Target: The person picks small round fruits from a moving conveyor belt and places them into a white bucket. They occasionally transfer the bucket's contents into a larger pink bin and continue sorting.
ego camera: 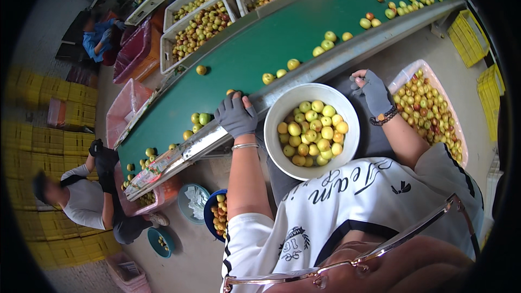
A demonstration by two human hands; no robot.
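My left hand, in a grey fingerless glove, rests over the metal side rail of a green conveyor belt. Its fingertips are beside a yellow jujube, partly hidden; whether they grip it is unclear. On my lap stands a white metal bowl holding many yellow-green jujubes. Right of the bowl, my right hand, gloved likewise, hovers above my leg with its fingers curled. Its palm is hidden, so I cannot see whether anything is inside.
Loose jujubes line the belt's near side. A lined pink crate of jujubes stands at my right. A blue bucket and teal basin are at my left. A seated person works at the belt's end. White crates stand beyond.
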